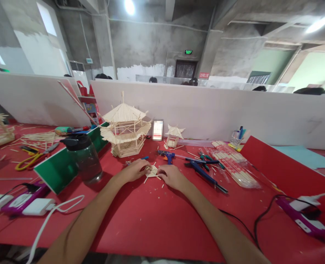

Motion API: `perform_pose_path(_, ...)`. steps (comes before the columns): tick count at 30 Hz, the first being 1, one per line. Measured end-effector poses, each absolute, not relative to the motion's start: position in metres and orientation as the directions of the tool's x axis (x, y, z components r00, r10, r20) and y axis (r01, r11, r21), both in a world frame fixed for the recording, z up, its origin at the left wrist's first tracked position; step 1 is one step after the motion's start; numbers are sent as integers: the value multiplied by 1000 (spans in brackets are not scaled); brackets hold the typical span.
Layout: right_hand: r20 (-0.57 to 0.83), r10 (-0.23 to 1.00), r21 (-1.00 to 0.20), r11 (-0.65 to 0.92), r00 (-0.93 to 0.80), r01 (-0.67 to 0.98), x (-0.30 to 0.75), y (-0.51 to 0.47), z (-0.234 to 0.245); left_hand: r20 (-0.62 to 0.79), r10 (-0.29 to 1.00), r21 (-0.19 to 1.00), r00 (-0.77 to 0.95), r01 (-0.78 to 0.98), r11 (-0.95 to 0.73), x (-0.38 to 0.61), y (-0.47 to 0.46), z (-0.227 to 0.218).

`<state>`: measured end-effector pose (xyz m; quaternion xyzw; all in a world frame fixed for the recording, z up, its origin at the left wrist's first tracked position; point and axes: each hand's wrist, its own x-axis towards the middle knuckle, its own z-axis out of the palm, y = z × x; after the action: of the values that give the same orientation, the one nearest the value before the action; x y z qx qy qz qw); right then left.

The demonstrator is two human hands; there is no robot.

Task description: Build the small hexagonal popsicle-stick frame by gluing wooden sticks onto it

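Observation:
A small flat piece made of pale wooden sticks (152, 171) lies on the red tabletop, stick ends poking out around it. My left hand (135, 171) is closed on its left side, with the fingertips bent over the edge. On the opposite side, my right hand (172, 176) has its thumb and fingers pinched at the piece's edge. Just behind the right hand rests a blue hot glue gun (168, 157). Farther back stand a large two-tiered stick pavilion (125, 126) and a small stick pavilion (174, 135).
A dark water bottle (84, 159) stands left beside a green board (55, 172). Blue-handled cutters (206, 176) and bagged sticks (236, 165) lie right. Purple power strips (302, 220) with cables sit at both sides. A white partition (206, 110) closes off the back.

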<state>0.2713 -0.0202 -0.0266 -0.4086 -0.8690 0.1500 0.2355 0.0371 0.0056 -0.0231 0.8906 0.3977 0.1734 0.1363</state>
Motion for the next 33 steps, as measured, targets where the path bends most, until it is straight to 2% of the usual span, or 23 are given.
perform_pose_path(16, 297, 722, -396, 688, -625, 608, 268, -21, -30, 168, 747, 412, 643, 643, -645, 27, 5, -19)
perform_pose_path(25, 314, 723, -421, 687, -615, 592, 268, -21, -32, 124, 803, 335, 582, 738, -586, 39, -7, -12)
perform_pose_path(33, 313, 721, -403, 690, -618, 602, 267, -22, -31, 125, 829, 326, 545, 767, -553, 42, -7, -13)
